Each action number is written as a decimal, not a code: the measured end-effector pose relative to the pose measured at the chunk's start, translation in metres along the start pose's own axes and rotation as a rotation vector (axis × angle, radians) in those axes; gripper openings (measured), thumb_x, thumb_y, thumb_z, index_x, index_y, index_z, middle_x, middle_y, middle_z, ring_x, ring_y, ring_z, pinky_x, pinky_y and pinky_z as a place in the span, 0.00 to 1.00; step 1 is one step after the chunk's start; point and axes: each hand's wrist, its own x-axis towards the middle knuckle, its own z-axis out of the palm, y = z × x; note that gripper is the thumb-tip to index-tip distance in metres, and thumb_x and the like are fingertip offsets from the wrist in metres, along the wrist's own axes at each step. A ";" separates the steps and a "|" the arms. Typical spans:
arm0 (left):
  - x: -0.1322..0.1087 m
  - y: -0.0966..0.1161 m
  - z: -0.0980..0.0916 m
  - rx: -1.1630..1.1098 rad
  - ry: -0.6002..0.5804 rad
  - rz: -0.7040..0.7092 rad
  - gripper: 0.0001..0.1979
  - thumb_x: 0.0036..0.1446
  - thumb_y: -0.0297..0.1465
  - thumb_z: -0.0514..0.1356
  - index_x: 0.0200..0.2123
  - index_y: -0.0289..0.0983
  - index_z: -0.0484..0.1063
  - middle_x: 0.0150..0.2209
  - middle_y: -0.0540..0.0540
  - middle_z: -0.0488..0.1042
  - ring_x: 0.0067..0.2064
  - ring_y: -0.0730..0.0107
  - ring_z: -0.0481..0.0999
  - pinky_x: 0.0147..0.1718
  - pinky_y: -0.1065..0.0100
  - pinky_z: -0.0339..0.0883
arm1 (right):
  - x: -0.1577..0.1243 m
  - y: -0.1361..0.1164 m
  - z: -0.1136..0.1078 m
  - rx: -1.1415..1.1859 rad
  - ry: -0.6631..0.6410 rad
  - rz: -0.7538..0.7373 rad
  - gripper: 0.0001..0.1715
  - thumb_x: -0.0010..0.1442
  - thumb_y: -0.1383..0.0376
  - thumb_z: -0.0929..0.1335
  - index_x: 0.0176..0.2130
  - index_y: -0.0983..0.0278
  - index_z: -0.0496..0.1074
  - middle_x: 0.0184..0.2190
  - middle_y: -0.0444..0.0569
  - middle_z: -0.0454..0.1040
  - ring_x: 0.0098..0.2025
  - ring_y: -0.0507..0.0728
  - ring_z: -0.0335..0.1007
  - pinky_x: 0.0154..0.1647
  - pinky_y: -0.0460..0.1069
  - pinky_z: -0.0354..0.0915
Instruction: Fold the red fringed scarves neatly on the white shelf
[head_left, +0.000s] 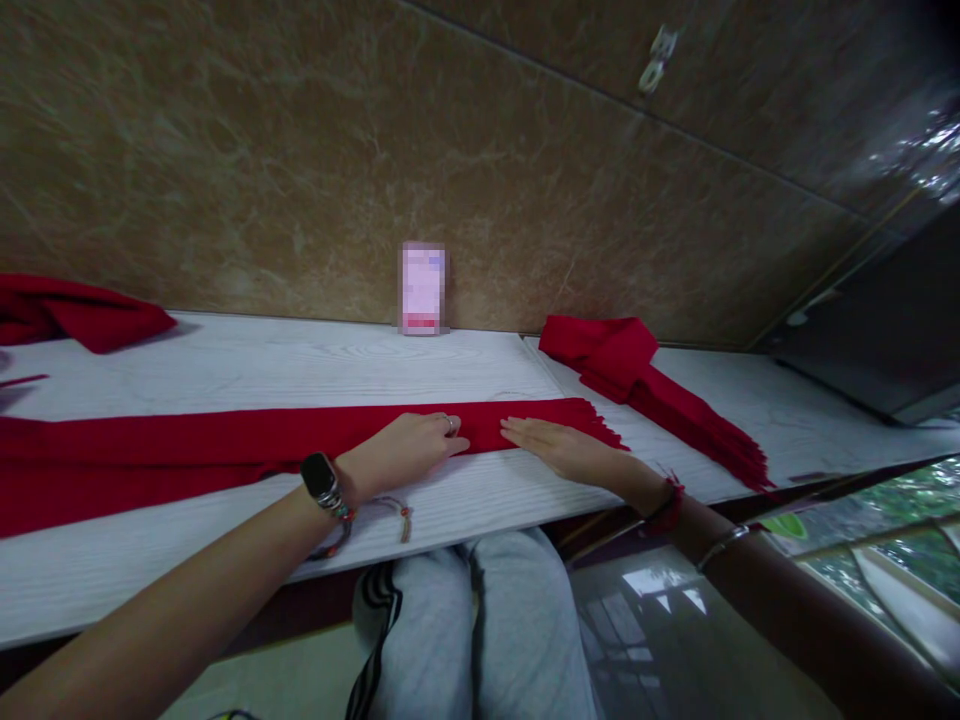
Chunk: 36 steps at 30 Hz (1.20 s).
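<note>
A long red scarf (225, 437) with a fringed right end lies stretched along the white tabletop, folded lengthwise at its right part and wider at the left. My left hand (411, 447), wearing a ring and a dark watch, rests on the scarf with its fingers curled in and closed on the cloth. Just to the right, my right hand (559, 448) lies flat on the scarf near the fringe, fingers stretched out and pointing left. A gap of bare red cloth separates the two hands.
Another folded red scarf (637, 372) with a fringe lies at the right, and more red cloth (82, 312) at the far left. A phone-like pinkish object (423, 288), blurred, leans against the brown marbled wall (262, 150). The white table (315, 350) has its front edge above my knees.
</note>
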 end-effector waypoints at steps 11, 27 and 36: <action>-0.011 -0.014 -0.011 -0.115 -0.088 -0.059 0.18 0.62 0.34 0.50 0.53 0.36 0.67 0.46 0.40 0.71 0.43 0.65 0.72 0.42 0.68 0.65 | 0.040 -0.030 -0.010 0.143 0.011 0.150 0.29 0.66 0.60 0.53 0.64 0.63 0.46 0.64 0.53 0.47 0.65 0.57 0.36 0.63 0.61 0.42; -0.091 -0.059 0.017 -0.195 -0.131 -0.192 0.22 0.65 0.35 0.42 0.62 0.40 0.51 0.64 0.41 0.48 0.64 0.63 0.46 0.59 0.57 0.44 | 0.107 -0.049 -0.003 0.196 -0.021 -0.069 0.27 0.66 0.59 0.53 0.63 0.58 0.48 0.64 0.47 0.48 0.65 0.57 0.35 0.63 0.62 0.37; -0.072 -0.076 0.011 -0.191 -0.170 -0.131 0.21 0.64 0.33 0.44 0.60 0.41 0.54 0.63 0.45 0.50 0.64 0.67 0.47 0.59 0.62 0.45 | 0.100 -0.009 -0.006 0.253 -0.066 -0.090 0.26 0.65 0.59 0.55 0.62 0.55 0.50 0.63 0.45 0.51 0.65 0.55 0.40 0.63 0.60 0.40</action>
